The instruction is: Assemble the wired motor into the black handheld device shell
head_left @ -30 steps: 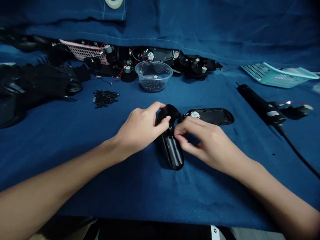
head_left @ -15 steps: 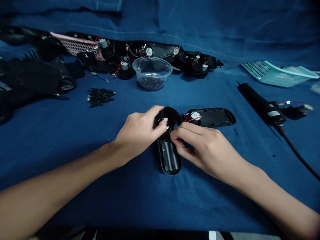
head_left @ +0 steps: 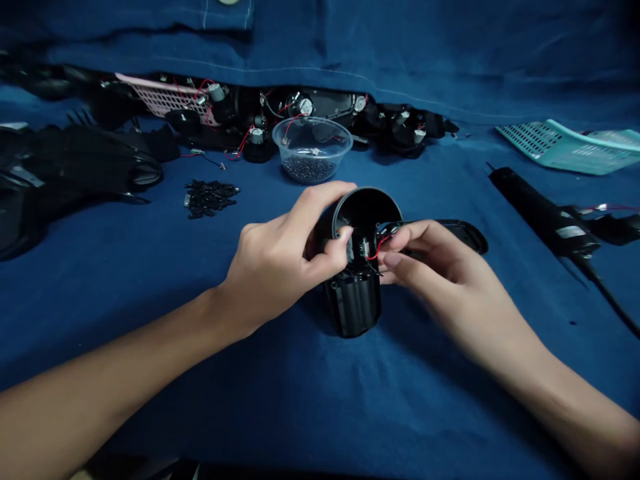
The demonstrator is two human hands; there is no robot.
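My left hand (head_left: 280,257) grips a black plastic housing (head_left: 356,293), tilted up with its lower end resting on the blue cloth (head_left: 300,400) and its hollow round head facing me. My right hand (head_left: 425,257) pinches a thin red wire (head_left: 375,252) at the housing's middle, fingers closed together. Behind my right hand lies the matching black cover (head_left: 467,233), mostly hidden, joined to the housing by the wires.
A clear bowl (head_left: 310,148) of small dark bits stands beyond. A heap of small black parts (head_left: 210,197) lies left of it. Black housings with motors and red wires (head_left: 320,110) line the back. A black corded tool (head_left: 543,213) and teal tray (head_left: 570,148) sit at right.
The housing lay flat on the cloth; my left hand has now tipped its round end up toward me. My right hand shifted from the housing's middle to pinching the red wire.
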